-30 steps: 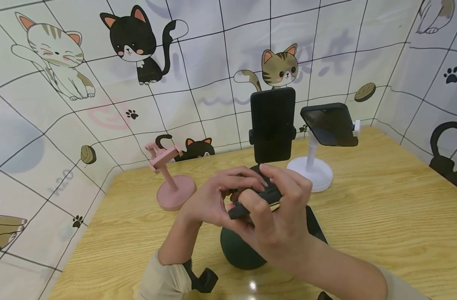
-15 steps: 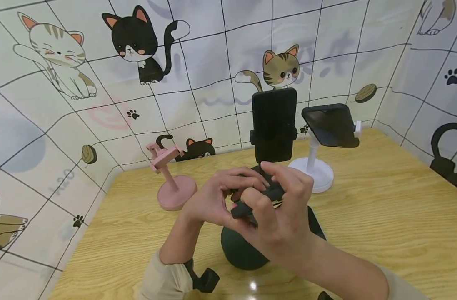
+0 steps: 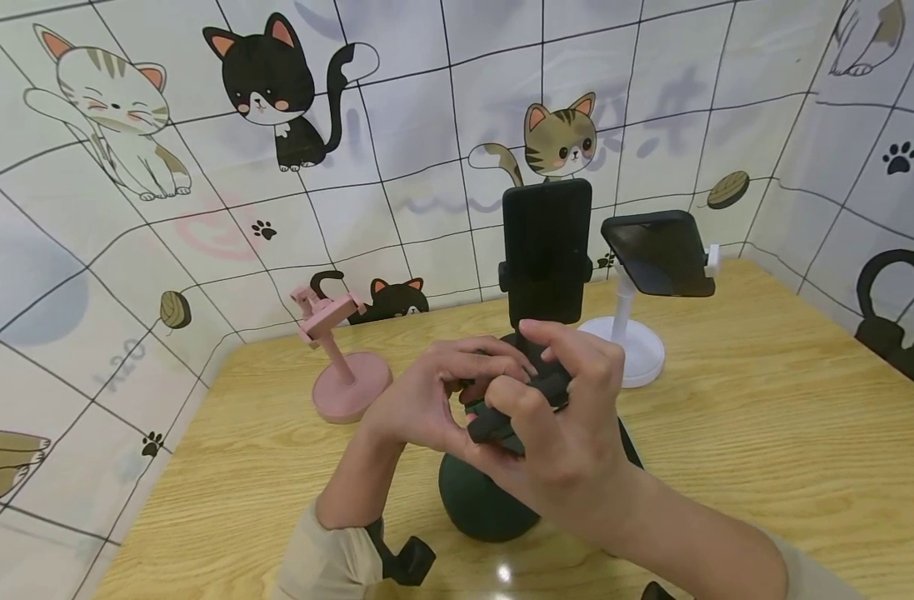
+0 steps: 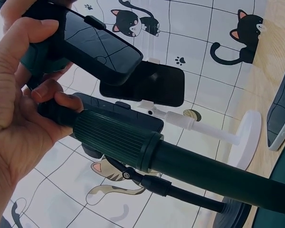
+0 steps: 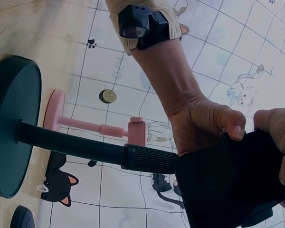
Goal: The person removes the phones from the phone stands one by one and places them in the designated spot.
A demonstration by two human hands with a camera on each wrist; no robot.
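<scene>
A dark green phone stand rises from a round base on the table, its ribbed collar just below my hands. My left hand holds the stand's head, fingers curled around the joint above the collar in the left wrist view. A phone sits tilted in the head's clamp. With thumb and bent fingers, my right hand grips the dark clamp and phone from the other side. In the right wrist view the phone's dark surface fills the space between both hands. My fingers hide much of the clamp.
Behind stand a black stand with an upright phone and a white stand with a sideways phone. A pink stand is at the left. Another phone lies on the wooden table beside the green base.
The clamp and phone between my hands have turned slightly and shifted a little to the right. My right hand has rotated a little with them; the left hand stays nearly still.
</scene>
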